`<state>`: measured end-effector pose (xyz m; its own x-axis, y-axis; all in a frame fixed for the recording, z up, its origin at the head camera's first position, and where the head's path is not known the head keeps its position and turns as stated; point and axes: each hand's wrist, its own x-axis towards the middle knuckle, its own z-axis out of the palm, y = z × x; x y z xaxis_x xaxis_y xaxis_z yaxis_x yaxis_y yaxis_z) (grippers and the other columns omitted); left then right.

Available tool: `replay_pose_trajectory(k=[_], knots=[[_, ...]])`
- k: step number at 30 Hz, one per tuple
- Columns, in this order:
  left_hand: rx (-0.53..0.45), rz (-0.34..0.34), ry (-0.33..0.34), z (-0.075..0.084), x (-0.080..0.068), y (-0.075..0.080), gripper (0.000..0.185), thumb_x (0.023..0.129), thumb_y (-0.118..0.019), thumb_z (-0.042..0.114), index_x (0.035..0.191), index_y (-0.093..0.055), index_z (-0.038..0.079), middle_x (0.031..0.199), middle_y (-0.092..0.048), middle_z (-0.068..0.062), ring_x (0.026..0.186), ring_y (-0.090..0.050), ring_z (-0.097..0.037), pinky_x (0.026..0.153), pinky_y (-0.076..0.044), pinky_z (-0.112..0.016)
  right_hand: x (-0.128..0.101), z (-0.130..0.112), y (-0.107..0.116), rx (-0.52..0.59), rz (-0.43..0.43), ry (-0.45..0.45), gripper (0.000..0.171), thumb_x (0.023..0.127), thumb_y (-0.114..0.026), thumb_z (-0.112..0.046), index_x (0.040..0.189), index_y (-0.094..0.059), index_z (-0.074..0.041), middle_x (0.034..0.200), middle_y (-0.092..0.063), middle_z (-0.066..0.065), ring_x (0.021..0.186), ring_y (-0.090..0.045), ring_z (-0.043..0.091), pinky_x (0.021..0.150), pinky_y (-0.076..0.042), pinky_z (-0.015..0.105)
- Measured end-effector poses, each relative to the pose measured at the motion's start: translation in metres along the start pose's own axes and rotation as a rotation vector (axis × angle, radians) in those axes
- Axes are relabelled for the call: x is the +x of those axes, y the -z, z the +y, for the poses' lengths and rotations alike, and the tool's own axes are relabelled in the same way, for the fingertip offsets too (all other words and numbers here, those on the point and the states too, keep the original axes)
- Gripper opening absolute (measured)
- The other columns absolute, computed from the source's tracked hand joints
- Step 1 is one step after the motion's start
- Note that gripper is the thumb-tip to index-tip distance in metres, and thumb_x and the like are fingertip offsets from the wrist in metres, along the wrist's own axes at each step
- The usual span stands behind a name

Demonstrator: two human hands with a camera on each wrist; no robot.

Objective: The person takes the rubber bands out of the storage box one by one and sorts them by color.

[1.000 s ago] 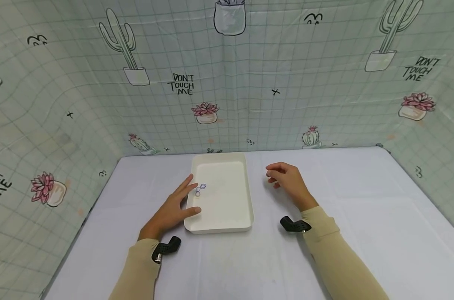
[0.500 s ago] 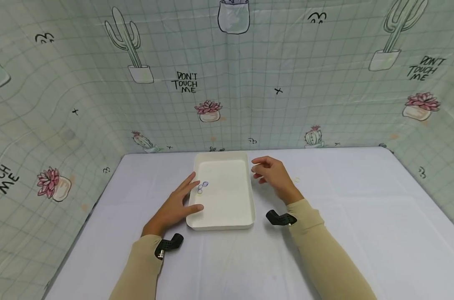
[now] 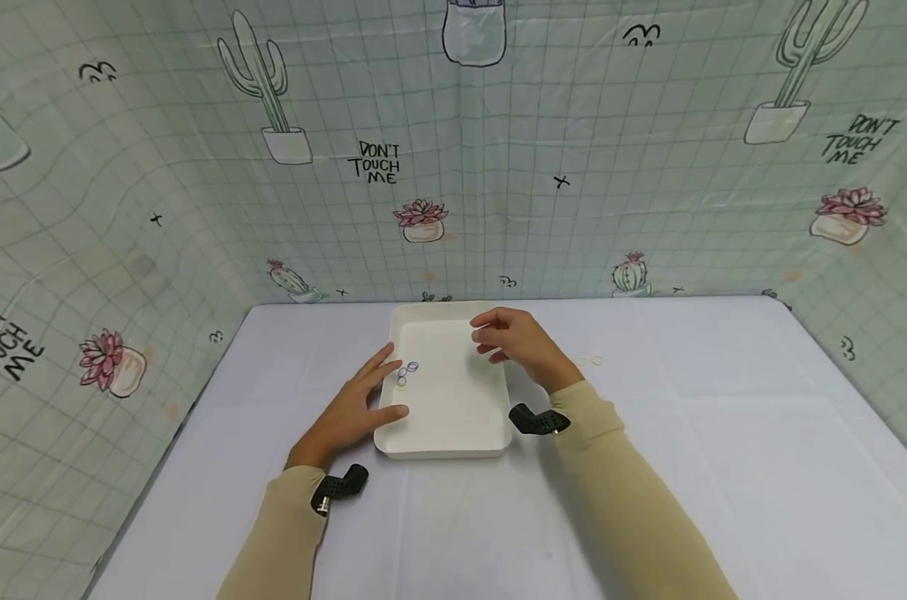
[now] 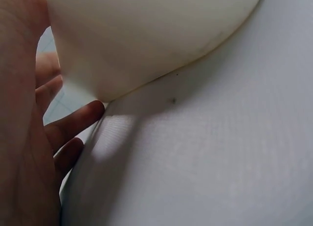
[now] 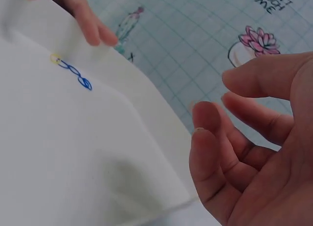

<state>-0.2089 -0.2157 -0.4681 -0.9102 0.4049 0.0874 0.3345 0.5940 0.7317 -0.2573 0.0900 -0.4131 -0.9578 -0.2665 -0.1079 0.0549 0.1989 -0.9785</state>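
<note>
Nearest: two beige sleeves, each with a small black camera mount at the wrist, reaching in over the white counter.

Left hand flat on the counter against the near left corner of the white tray; fingers straight and spread, lying along the tray's left rim, thumb touching the rim near the front corner. Gripping nothing. From the left wrist view, same story: tray wall rounded and close, fingers beside its base, relaxed and uncurled.

Tray itself rectangular, shallow, set on the counter between the two arms, long side running away from the body.

Inside the tray, near its left rim and just beside the left fingertips: a small cluster of rubber bands, blue loops with a pale one, lying on the tray floor. In the right wrist view, the bands seen as blue loops in a short row with a yellowish one at the end, left fingertips just beyond.

Right hand raised over the tray's far right part, apart from its floor; fingers loosely curled, thumb and forefinger close but with a gap, nothing visible between them. Right wrist view agrees: fingers bent, relaxed, holding nothing.

Further right on the counter, well apart from the tray: a couple of faint pale bands.

Farthest: a pale green gridded backdrop with cactus and succulent drawings and "DON'T TOUCH ME" lettering, closing in the counter on three sides.
</note>
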Motion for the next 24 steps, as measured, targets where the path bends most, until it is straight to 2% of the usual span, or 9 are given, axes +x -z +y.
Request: replay_pose_trajectory(k=[4, 10, 16, 19, 24], knots=[[-0.014, 0.005, 0.010, -0.001, 0.001, -0.002, 0.081, 0.086, -0.077, 0.041, 0.155, -0.042, 0.017, 0.166, -0.015, 0.013, 0.153, -0.012, -0.023, 0.117, -0.016, -0.060, 0.005, -0.002, -0.012, -0.019, -0.036, -0.009, 0.034, 0.094, -0.067, -0.020, 0.124, -0.065, -0.002, 0.117, -0.066, 0.016, 0.103, -0.066, 0.032, 0.082, -0.055, 0.037], [-0.002, 0.004, 0.018, 0.001, 0.000, 0.001, 0.081, 0.086, -0.077, 0.038, 0.155, -0.041, 0.016, 0.166, -0.015, 0.013, 0.152, -0.012, -0.022, 0.117, -0.016, -0.059, 0.011, -0.005, -0.033, -0.056, -0.094, -0.038, 0.037, 0.095, -0.066, -0.020, 0.126, -0.064, 0.001, 0.116, -0.068, 0.016, 0.098, -0.067, 0.026, 0.081, -0.056, 0.036], [0.027, -0.066, -0.002, 0.006, 0.002, 0.003, 0.093, 0.084, -0.078, 0.043, 0.159, -0.030, 0.016, 0.167, -0.006, 0.013, 0.153, -0.009, -0.023, 0.117, -0.016, -0.060, 0.021, -0.003, -0.047, -0.116, -0.168, -0.055, 0.035, 0.093, -0.069, -0.020, 0.123, -0.066, -0.003, 0.110, -0.069, 0.013, 0.095, -0.067, 0.023, 0.078, -0.057, 0.036], [0.027, -0.100, -0.007, 0.006, 0.000, 0.004, 0.098, 0.084, -0.077, 0.043, 0.161, -0.023, 0.015, 0.167, -0.001, 0.012, 0.153, -0.006, -0.023, 0.118, -0.015, -0.060, 0.026, 0.000, -0.054, -0.170, -0.225, -0.058, 0.033, 0.092, -0.071, -0.021, 0.121, -0.067, -0.006, 0.106, -0.070, 0.011, 0.092, -0.068, 0.022, 0.076, -0.057, 0.034], [0.024, -0.093, -0.004, 0.005, -0.002, 0.005, 0.104, 0.085, -0.077, 0.043, 0.162, -0.014, 0.016, 0.167, 0.001, 0.012, 0.153, -0.004, -0.021, 0.118, -0.013, -0.059, 0.033, 0.001, -0.066, -0.304, -0.315, -0.033, 0.031, 0.091, -0.072, -0.023, 0.119, -0.069, -0.009, 0.092, -0.071, 0.006, 0.081, -0.066, 0.018, 0.071, -0.055, 0.029]])
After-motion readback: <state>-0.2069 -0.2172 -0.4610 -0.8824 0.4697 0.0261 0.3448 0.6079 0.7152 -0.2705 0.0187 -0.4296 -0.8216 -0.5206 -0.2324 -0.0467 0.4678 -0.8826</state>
